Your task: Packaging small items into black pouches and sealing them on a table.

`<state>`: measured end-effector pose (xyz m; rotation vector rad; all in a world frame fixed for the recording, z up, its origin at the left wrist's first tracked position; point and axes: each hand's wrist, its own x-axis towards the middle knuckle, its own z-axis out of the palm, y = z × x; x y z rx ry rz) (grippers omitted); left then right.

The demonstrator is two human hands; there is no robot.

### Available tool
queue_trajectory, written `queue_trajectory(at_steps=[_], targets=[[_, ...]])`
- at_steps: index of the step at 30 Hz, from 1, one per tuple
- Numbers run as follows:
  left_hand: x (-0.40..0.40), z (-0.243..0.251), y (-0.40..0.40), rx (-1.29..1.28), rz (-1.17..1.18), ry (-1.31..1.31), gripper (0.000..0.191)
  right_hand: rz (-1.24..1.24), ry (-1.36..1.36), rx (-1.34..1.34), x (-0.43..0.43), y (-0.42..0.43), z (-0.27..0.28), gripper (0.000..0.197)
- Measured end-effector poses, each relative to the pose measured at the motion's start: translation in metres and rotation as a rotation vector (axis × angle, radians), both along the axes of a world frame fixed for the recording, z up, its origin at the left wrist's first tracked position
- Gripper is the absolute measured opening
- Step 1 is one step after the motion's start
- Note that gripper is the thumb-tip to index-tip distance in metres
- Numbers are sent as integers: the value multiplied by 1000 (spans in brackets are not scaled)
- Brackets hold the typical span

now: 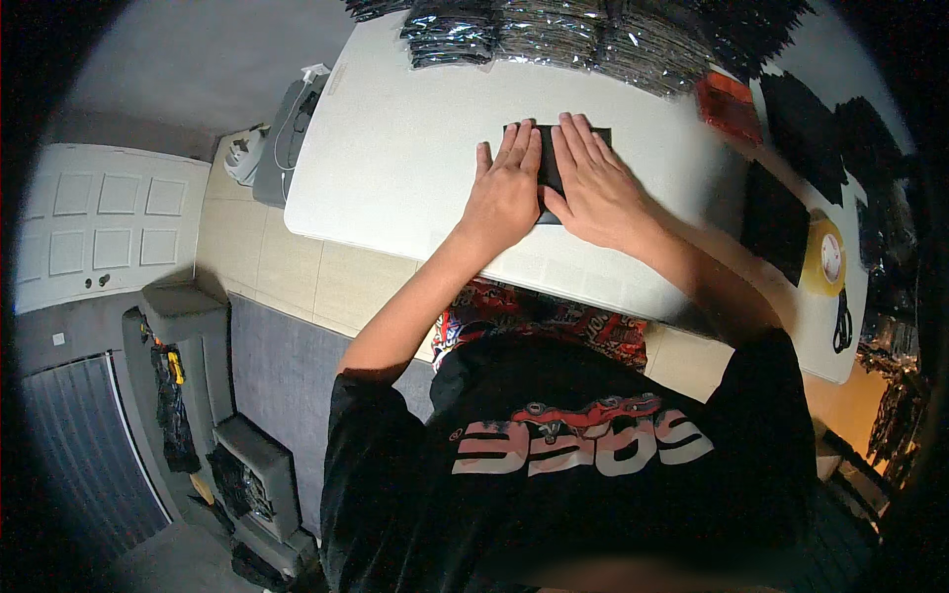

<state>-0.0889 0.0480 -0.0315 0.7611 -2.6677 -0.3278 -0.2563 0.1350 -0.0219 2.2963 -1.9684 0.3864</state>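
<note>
A flat, dark rectangular piece (550,167) lies on the white table (385,148) near its front edge. It looks like folded fabric or plastic; I cannot tell which. My left hand (510,189) rests palm down on its left side, the little finger spread out over the tabletop. Palm also down, my right hand (599,181) covers the right part, with its thumb pointing inward. Between the two hands a dark strip of the piece shows, and its upper right corner sticks out past my right fingers. Neither hand grips anything.
Stacks of shiny plastic-wrapped packets (549,37) line the table's far edge. A red container (728,107) stands at the far right. Nearer on the right are a dark flat sheet (775,219), a yellowish tape roll (824,256) and black-handled scissors (842,322). A grey sofa (215,370) is at left.
</note>
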Motion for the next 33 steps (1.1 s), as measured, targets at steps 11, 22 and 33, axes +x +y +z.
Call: queue_trajectory(at_steps=[11,22,33], targets=[[-3,20,0,37,23,-287,70,-51,-6,73,-1,0,5,85],[11,15,-13,14,-75,-207,70,-105,67,96,5,2,9,87],[23,15,-28,107,-205,-156,76,-53,-24,353,-16,-42,43,68]])
